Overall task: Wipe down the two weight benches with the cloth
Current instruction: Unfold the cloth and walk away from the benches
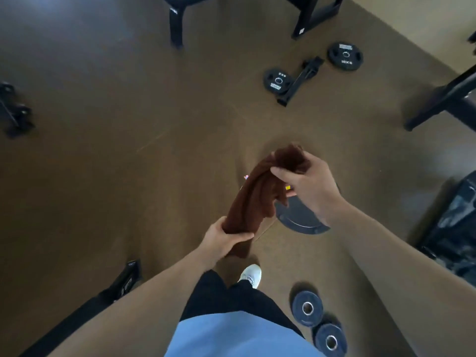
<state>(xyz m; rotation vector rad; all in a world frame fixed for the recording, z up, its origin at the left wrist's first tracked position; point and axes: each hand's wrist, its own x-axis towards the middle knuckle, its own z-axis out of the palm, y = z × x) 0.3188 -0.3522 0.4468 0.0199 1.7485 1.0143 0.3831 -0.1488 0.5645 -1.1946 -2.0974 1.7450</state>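
From the head view, you are standing on the brown gym floor with the dark brown cloth stretched between both hands in front of you, clear of any surface. Your left hand grips its lower end, fingers wrapped round the bunched fabric. Your right hand grips the upper end, fingers curled over the top of the bundle. The cloth hangs loose and twisted between them, so I judge you are gathering or folding it, not wiping.

No bench pad shows fully in this view. Black frame legs stand at the top edge, another black frame reaches in from the right, and a shiny black padded surface sits at the right edge; whether these belong to the weight benches, you cannot tell from here. Nothing shows whether either bench has been wiped.

Weight plates lie about: two by a small black stand ahead, one large plate below your right hand, two small ones by your white shoe. As far as this shows, both benches may remain to do.
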